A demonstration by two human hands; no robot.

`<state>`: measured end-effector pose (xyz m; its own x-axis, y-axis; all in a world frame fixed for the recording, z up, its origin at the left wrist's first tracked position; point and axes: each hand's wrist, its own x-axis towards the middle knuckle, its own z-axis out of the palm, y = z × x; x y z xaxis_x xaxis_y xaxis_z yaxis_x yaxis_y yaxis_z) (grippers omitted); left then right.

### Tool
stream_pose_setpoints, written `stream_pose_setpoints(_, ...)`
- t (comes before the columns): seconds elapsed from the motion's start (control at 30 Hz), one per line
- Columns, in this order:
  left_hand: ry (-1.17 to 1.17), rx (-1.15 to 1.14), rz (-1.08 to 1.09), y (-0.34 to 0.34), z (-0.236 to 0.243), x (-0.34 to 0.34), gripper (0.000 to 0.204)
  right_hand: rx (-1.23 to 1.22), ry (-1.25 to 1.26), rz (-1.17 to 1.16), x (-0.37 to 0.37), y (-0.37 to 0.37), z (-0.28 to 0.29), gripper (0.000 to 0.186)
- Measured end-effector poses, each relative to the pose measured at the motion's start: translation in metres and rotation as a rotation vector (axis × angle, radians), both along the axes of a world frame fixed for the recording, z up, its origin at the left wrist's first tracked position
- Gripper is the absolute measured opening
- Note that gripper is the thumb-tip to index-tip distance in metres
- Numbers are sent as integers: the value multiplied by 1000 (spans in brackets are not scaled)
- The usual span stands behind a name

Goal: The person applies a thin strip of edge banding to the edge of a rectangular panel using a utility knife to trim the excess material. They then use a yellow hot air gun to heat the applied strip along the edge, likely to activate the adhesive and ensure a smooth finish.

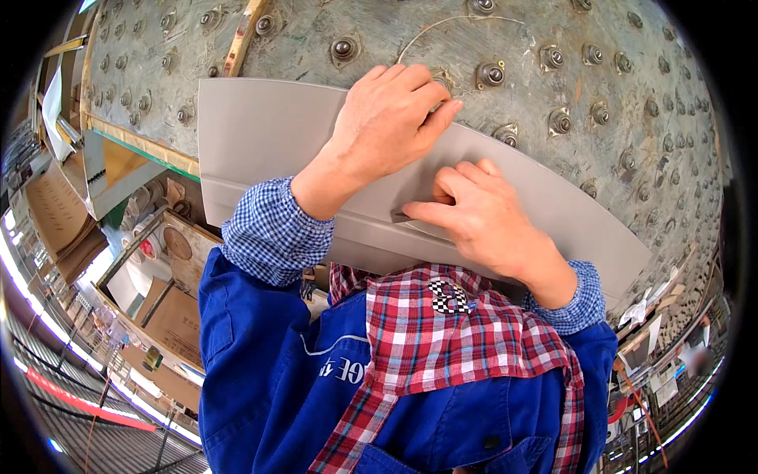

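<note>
A long grey sheet-metal panel lies across a worn metal table studded with ball rollers. My left hand rests on the panel's far edge, fingers curled over it. My right hand presses on the panel near its front fold, thumb and forefinger pinching at a small dark slot or tab. What sits between those fingers is too small to make out. Both forearms wear blue checked cuffs under a blue work jacket, with a red plaid cloth at my chest.
A thin wire loop lies on the table beyond the panel. To the left stand cardboard boxes, a wooden crate with round parts and a wooden strip. Papers and clutter sit at the right.
</note>
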<state>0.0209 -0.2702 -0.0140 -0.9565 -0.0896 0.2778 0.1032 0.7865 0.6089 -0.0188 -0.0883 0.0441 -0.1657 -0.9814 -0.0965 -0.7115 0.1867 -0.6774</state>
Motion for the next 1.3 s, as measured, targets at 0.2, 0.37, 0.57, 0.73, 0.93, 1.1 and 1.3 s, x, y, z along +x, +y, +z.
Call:
stream_pose_setpoints(0.2, -5, 8, 4, 0, -1, 0, 16, 111, -12, 85, -21, 14, 12, 26)
stream_pose_setpoints(0.37, -20, 18, 0, -1, 0, 1, 14, 88, 25, 62, -25, 11, 12, 25)
stream_pose_setpoints(0.57, -10, 250, 85, -1, 8, -2, 10, -81, -16, -17, -4, -14, -5, 25)
stream_pose_setpoints(0.73, 36, 444, 149, -2, 12, -6, 11, -113, -19, 3, 7, -29, -11, 25)
stream_pose_setpoints(0.93, 25, 414, 138, 0, 13, -6, 11, -74, -49, 72, -6, -24, -5, 24)
stream_pose_setpoints(1.1, 11, 389, 130, 2, 14, -7, 10, 9, -83, 125, -21, -11, 3, 22)
stream_pose_setpoints(1.3, 0, 333, 109, 5, 12, -7, 10, -59, -63, 105, -30, 8, 7, 23)
